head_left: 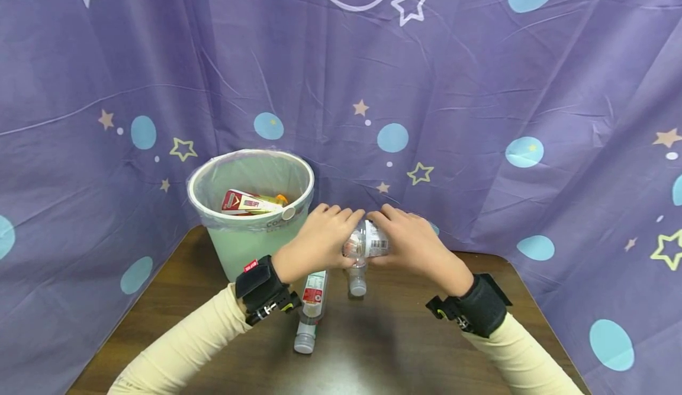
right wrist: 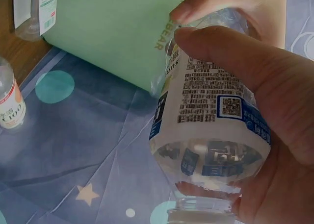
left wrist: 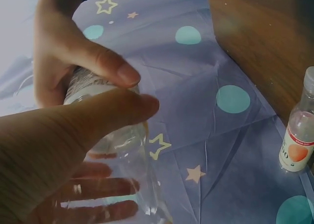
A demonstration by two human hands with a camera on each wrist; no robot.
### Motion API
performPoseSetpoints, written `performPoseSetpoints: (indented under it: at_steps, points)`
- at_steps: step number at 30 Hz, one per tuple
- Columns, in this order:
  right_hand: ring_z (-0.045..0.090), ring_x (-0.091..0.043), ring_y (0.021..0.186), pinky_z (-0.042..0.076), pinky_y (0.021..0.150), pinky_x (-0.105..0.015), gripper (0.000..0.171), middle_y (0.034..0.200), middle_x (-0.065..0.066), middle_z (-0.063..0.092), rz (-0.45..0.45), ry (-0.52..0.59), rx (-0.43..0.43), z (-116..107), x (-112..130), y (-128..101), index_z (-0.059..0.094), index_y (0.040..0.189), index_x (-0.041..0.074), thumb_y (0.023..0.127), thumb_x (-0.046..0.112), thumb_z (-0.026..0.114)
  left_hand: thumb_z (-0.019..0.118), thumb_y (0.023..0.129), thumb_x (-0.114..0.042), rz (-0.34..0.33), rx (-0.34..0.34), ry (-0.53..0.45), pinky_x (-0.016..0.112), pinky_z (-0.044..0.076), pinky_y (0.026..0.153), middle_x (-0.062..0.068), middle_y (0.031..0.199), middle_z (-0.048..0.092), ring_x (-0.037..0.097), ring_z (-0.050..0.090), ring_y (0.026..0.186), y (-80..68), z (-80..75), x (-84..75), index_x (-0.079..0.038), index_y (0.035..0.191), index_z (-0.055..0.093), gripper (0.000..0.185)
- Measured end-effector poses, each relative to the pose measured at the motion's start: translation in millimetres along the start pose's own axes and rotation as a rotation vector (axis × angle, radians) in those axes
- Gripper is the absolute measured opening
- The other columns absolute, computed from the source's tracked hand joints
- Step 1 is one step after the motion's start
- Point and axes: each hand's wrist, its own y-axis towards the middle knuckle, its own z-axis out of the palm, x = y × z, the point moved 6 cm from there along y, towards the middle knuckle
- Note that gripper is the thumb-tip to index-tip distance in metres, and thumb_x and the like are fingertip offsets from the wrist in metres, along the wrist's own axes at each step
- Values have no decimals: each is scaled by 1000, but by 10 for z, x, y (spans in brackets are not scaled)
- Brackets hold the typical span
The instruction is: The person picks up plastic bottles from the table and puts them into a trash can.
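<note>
Both hands hold one clear plastic bottle [head_left: 376,240] with a white printed label, sideways above the table. My left hand [head_left: 322,238] grips its bare end, fingers behind the clear plastic and thumb over it in the left wrist view. Around the labelled part curls my right hand [head_left: 411,242]; the right wrist view shows the label's QR code [right wrist: 229,107] and the neck end [right wrist: 201,204]. The two thumbs come close together on the bottle. Just below, a smaller bottle [head_left: 357,282] with a white cap is partly hidden by the hands.
Another white-capped bottle [head_left: 313,300] with a red and white label is on the wooden table [head_left: 405,336], near my left wrist. A green bin [head_left: 234,247] with a plastic liner stands at the back left, holding a red and yellow package [head_left: 250,202]. Behind hangs a purple curtain [head_left: 469,116].
</note>
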Motion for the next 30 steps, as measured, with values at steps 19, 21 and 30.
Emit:
performPoseSetpoints:
  at_steps: [19, 21, 30]
  points:
    - [57, -19, 72, 51, 63, -35, 81, 105, -2, 64, -11, 46, 57, 42, 17, 13, 61, 133, 15, 66, 49, 92, 89, 66, -46, -7, -17, -18, 33, 53, 58, 1, 87, 68, 20, 67, 72, -73, 30, 141, -12, 109, 64, 60]
    - [58, -19, 74, 52, 65, -36, 84, 106, -2, 64, 4, 57, 76, 33, -22, -3, 59, 135, 17, 66, 50, 92, 89, 66, -46, -16, 18, -44, 34, 52, 58, 1, 89, 68, 21, 68, 73, -89, -3, 190, -11, 110, 64, 62]
    - [68, -28, 87, 56, 74, -48, 89, 117, -7, 67, 91, 94, 130, -14, -298, -122, 52, 145, 17, 69, 46, 90, 91, 63, -41, -60, 37, -78, 40, 51, 53, 2, 87, 69, 23, 68, 70, -194, -278, 492, -12, 110, 64, 62]
